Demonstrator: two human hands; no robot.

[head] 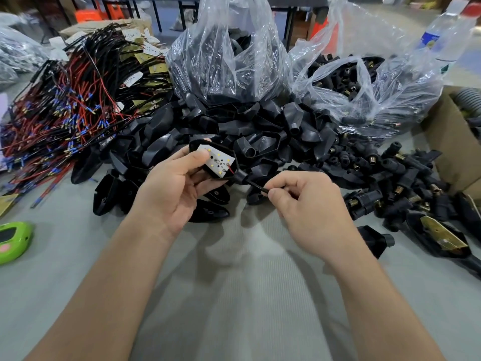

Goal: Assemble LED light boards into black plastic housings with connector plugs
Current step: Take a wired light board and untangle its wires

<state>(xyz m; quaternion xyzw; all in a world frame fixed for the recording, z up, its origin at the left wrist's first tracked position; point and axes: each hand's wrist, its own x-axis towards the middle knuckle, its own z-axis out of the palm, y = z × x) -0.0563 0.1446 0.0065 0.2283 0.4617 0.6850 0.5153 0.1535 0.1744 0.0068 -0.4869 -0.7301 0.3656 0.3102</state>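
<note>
My left hand (171, 188) grips a black plastic housing (229, 175) with a white LED board (217, 160) lying inside it, yellow LED dots facing up. A red wire runs from the board toward the housing's tube end. My right hand (304, 204) pinches a black wire (256, 185) that comes out of that tube, just right of the housing. A heap of empty black housings (234, 126) lies behind both hands. Black connector plugs (390, 178) with brass threads lie scattered to the right.
A pile of LED boards with red and black wires (78, 108) covers the left. Two clear plastic bags (226, 56) (369, 87) hold more black parts. A cardboard box (453, 147) stands at the right, a water bottle (442, 35) behind, a green object (13, 241) at the left edge.
</note>
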